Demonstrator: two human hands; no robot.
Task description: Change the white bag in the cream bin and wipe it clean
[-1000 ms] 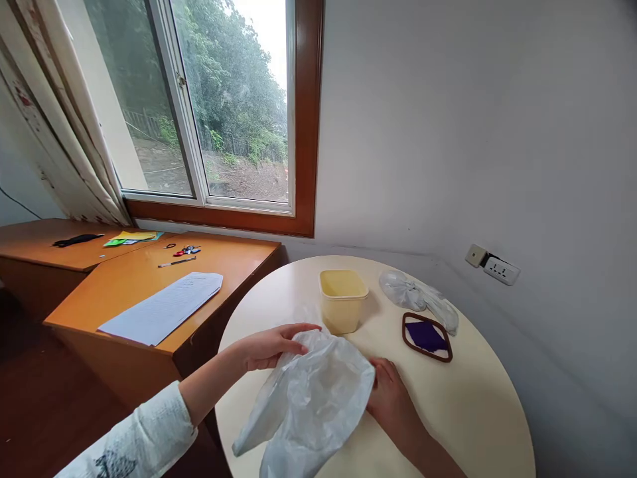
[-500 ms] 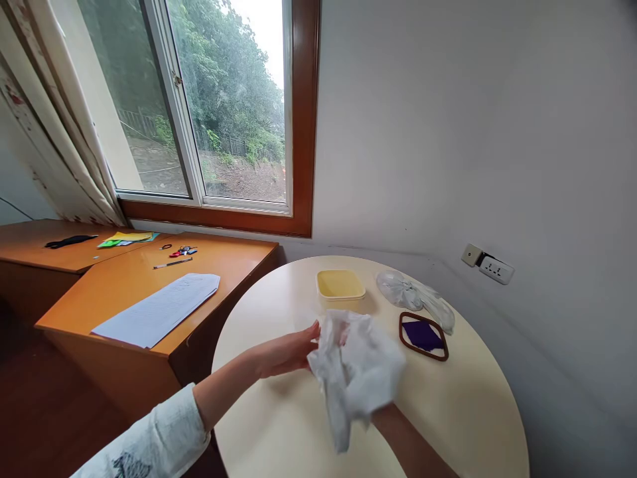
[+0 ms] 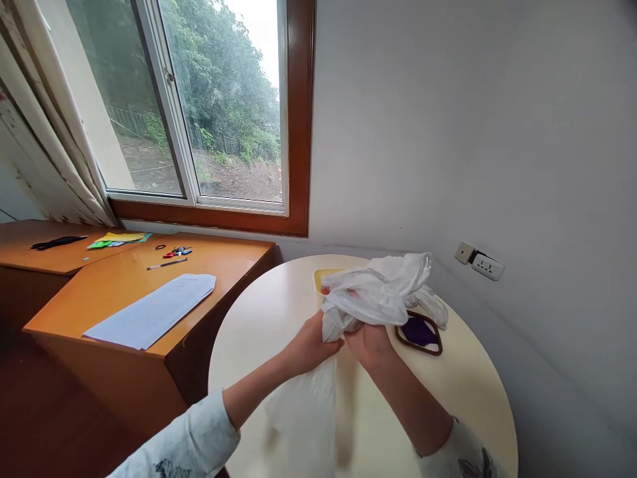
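Observation:
A crumpled white plastic bag [image 3: 383, 285] is bunched up over the round cream table [image 3: 249, 325]. My left hand [image 3: 311, 342] is closed round its left side, and part of the bag hangs down below toward the table's near side. My right hand [image 3: 369, 344] grips the bag from below right, with its fingertips hidden in the plastic. Behind the bag a yellow plastic box [image 3: 320, 277] shows only its left part. Right of my hands lies a dark rounded frame [image 3: 438, 346] with purple cloth [image 3: 418, 330] inside, partly covered by the bag.
Another clear plastic bag [image 3: 435, 309] lies at the table's right rear. To the left, a wooden desk [image 3: 239, 255] bears paper sheets [image 3: 154, 312], a pen [image 3: 166, 264] and keys [image 3: 178, 252]. A wall socket [image 3: 488, 266] is at the right.
The bag has gone from hanging loosely to being bunched and stretched between both hands. It has risen toward the box and now covers much of it. My right hand has come into view from behind it.

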